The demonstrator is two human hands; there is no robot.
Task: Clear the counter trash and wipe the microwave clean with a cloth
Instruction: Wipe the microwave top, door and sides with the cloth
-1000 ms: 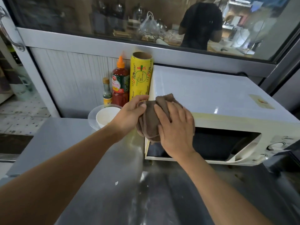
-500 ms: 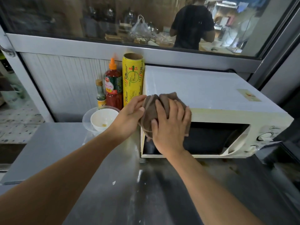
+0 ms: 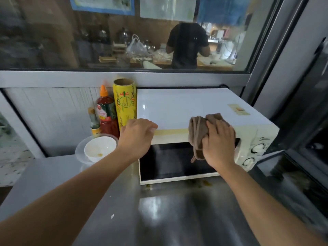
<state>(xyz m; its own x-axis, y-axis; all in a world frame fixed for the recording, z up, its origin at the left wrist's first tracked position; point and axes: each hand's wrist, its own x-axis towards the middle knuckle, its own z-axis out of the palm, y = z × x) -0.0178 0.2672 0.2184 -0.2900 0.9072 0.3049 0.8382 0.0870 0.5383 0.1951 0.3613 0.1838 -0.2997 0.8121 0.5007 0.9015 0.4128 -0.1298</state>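
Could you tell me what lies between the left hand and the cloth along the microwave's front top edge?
In the head view, only bare microwave edge with a yellowish strip separates the left hand from the cloth.

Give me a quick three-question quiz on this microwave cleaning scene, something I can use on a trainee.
1. True or false: the left hand grips the brown cloth.
2. Which hand presses the cloth to the microwave? A) left B) right C) both
3. Fill in: the white bowl sits in front of the red sauce bottle and the yellow ____ roll.

Key:
1. False. The left hand rests at the microwave's front left corner, apart from the cloth.
2. B. The right hand holds it against the top front edge, near the dials.
3. Cling film, judging by the pack.
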